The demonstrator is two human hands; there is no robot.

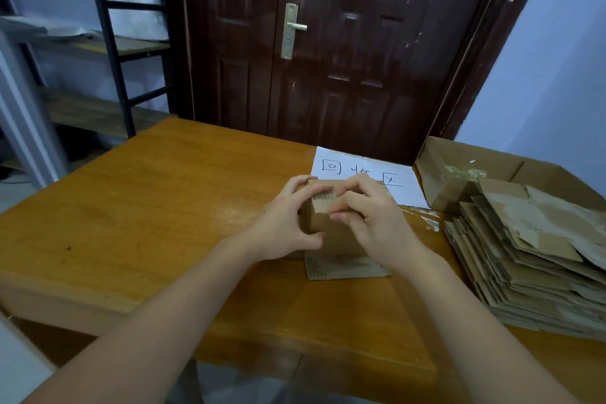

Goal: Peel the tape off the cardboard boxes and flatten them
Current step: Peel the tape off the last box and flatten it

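Cardboard: one small brown box (pixel 331 223) stands on the wooden table (pixel 147 207), just in front of one white handwritten paper sheet (pixel 364 174). Left hand (pixel 282 223) grips the box's left side, thumb curled on its near face. Right hand (pixel 373 220) rests on the box top, its fingertips (pixel 337 207) pinching at the top edge; whether tape is between them cannot be told. One flat cardboard piece (pixel 344 269) lies under the box. Right of the box sit one stack of flattened boxes (pixel 531 256) and one large open carton (pixel 459 170).
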